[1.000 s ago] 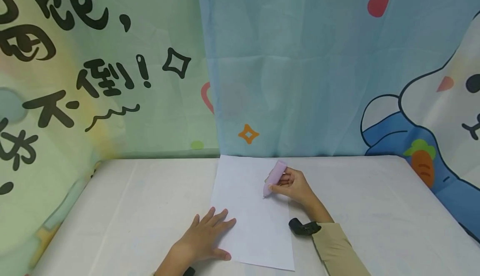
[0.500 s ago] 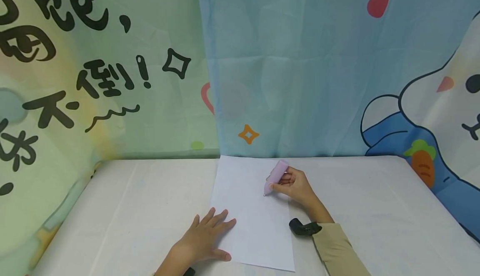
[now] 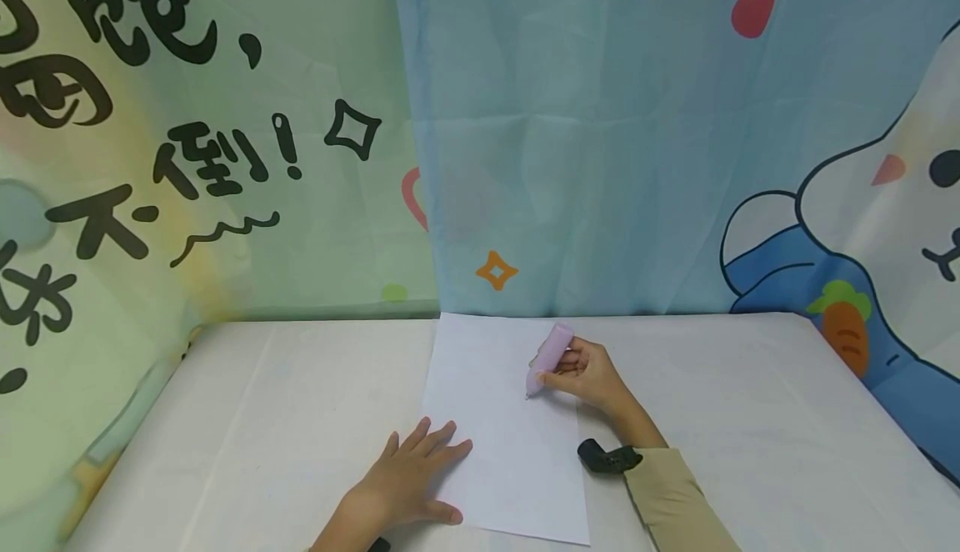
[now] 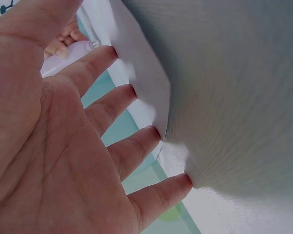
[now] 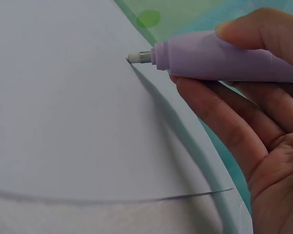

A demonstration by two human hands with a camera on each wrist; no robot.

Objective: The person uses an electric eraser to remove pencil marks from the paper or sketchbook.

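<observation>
Lilac pen [image 3: 550, 357] just nudged slightly down the paper sheet [image 3: 517, 473], right hand [image 3: 596, 374] pinching it, left hand [image 3: 408, 473] spread across the sheet's left edge, gripping nothing, so work looks mid-stroke.

A passage lies over the paper [image 3: 510, 460] between left hand [image 3: 405, 477] and right hand [image 3: 591, 375]; blue cloth [image 3: 600, 168] bars the way behind the worktop [image 3: 765, 435].

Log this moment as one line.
left grip: spread across left edge of paper | right grip: holds lilac pen-shaped tool, tip at paper | paper: on white table
</observation>
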